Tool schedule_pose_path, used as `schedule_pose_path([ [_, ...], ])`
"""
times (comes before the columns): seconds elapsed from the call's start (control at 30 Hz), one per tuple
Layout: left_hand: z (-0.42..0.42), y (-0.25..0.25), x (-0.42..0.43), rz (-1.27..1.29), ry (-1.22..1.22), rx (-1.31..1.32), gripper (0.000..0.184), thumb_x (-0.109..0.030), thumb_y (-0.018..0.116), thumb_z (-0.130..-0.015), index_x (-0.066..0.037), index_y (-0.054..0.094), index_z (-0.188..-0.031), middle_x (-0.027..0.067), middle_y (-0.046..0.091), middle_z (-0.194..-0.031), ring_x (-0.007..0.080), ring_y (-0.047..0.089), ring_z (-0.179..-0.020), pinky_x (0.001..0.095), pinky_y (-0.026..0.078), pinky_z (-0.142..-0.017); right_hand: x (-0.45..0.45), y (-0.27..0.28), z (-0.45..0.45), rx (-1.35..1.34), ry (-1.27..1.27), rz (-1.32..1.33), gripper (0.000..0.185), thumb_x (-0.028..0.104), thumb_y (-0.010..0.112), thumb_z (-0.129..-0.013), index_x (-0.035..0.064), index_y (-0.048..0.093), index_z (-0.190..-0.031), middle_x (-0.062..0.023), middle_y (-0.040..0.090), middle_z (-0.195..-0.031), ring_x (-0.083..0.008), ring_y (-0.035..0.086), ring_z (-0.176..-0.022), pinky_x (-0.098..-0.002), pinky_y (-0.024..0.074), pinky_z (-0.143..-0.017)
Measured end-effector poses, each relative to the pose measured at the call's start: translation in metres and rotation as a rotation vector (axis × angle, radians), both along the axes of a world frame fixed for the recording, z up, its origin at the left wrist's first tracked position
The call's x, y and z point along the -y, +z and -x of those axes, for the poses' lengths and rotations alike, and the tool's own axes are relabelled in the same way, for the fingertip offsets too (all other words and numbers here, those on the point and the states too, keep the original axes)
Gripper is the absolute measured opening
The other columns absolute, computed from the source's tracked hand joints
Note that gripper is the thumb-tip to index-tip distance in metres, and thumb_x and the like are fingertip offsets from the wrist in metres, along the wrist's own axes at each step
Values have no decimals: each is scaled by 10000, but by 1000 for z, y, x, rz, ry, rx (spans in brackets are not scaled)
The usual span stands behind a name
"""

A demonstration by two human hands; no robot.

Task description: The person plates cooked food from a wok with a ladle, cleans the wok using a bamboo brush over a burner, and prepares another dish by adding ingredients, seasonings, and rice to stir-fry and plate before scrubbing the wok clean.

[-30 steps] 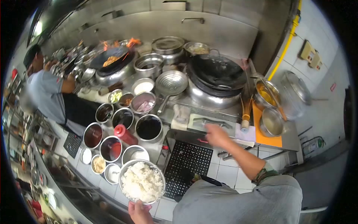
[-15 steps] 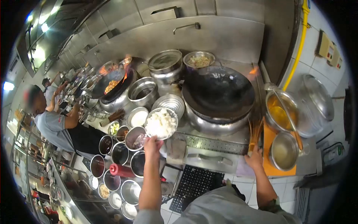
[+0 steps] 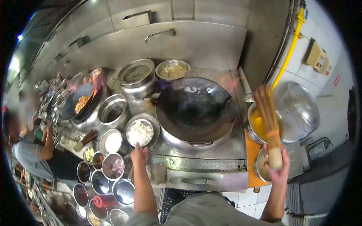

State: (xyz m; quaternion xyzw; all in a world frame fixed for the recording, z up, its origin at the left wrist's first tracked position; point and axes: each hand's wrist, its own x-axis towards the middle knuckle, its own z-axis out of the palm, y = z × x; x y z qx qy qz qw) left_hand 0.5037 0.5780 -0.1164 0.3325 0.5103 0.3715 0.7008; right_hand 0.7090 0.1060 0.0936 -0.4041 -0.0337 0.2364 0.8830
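My left hand (image 3: 139,153) is closed on the near rim of a bowl of white rice (image 3: 140,132). This bowl sits over or in a perforated metal strainer (image 3: 157,129), left of the large black wok (image 3: 196,109); whether it rests there I cannot tell. On the right, my right hand (image 3: 279,165) grips a bamboo wok brush (image 3: 272,137) by its thick pale handle, bristles pointing up. The brush is held over a pot of yellow liquid (image 3: 258,124) and a metal bowl (image 3: 260,164), hiding part of both.
Metal pots of ingredients, such as one with pinkish meat (image 3: 116,168), crowd the lower left beside a red bottle (image 3: 105,201). Flames show near the wok's right rim. A co-worker (image 3: 32,158) stands at a second wok (image 3: 81,100) on the left. A faucet (image 3: 160,34) juts from the back wall.
My right hand has lifted the brush from the counter's right side, up and rightward over the pots. The rice bowl has shifted onto the strainer's place. The camera view has turned right.
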Motion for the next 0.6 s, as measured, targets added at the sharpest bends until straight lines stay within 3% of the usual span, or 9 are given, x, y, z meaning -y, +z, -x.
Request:
schedule_pose_path([
  [0.13, -29, 78, 97, -857, -216, -397, 362, -245, 656, -851, 10, 573, -1094, 135, 609, -1078, 248, 577, -978, 375, 459, -811, -102, 19, -65, 281, -51, 363, 517, 262, 478, -946, 141, 310, -1420, -135, 587, -1122, -180, 620, -731, -276, 503, -503],
  [0.2, -64, 127, 131, -1265, -447, -377, 334, -236, 682, -813, -40, 607, -1072, 124, 608, -1099, 257, 563, -1004, 404, 426, -855, -167, -24, -126, 582, -181, 643, 591, 286, 532, -918, 134, 293, -1437, -140, 613, -1089, -260, 646, -807, -354, 531, -668],
  [0.23, -81, 138, 140, -1505, -533, -368, 328, -236, 699, -787, -64, 625, -1057, 118, 608, -1100, 265, 563, -995, 411, 415, -855, -200, -69, -179, 918, -287, 1103, 605, 275, 554, -881, 117, 323, -1417, -199, 623, -1080, -335, 647, -882, -423, 510, -782],
  [0.3, -108, 137, 160, -1533, -606, -412, 227, -267, 685, -789, -80, 660, -917, 102, 640, -958, 262, 566, -921, 425, 404, -806, -261, -61, -157, 902, 1, 1566, 545, 260, 570, -801, 105, 452, -1310, -245, 629, -1032, -426, 592, -973, -478, 478, -840],
  [0.37, -117, 122, 165, -1519, -704, -489, 206, -278, 670, -798, -83, 650, -861, 88, 627, -880, 265, 555, -877, 426, 396, -754, -288, -102, -141, 1108, 437, 1657, 617, 279, 609, -769, 116, 446, -1341, -233, 633, -1023, -401, 618, -920, -465, 487, -809],
  [0.43, -118, 115, 163, -1502, -801, -568, 205, -289, 656, -806, -85, 640, -804, 73, 614, -803, 267, 545, -833, 428, 387, -701, -274, -114, -110, 1499, 537, 1197, 629, 329, 653, -751, 153, 482, -1329, -192, 665, -971, -362, 647, -852, -427, 510, -772],
  [0.5, -114, 112, 161, -1524, -759, -508, 232, -297, 632, -823, -86, 613, -730, 59, 588, -733, 273, 533, -790, 430, 375, -670, -247, -49, -102, 754, 1032, 1120, 531, 268, 649, -756, 111, 542, -1252, -194, 660, -997, -311, 659, -806, -380, 516, -780],
  [0.57, -114, 108, 152, -1515, -787, -499, 247, -305, 626, -826, -77, 617, -730, 74, 596, -748, 280, 538, -791, 423, 388, -677, -231, -16, -135, 1101, 921, 1596, 511, 251, 620, -789, 114, 532, -1273, -167, 664, -1019, -289, 661, -794, -383, 520, -753],
  [0.6, -115, 105, 151, -1521, -778, -470, 254, -304, 624, -828, -71, 616, -727, 85, 598, -750, 288, 538, -790, 426, 395, -677, -229, -26, -147, 1144, 481, 1927, 475, 205, 595, -792, 99, 542, -1252, -180, 646, -1072, -307, 655, -867, -409, 517, -775],
])
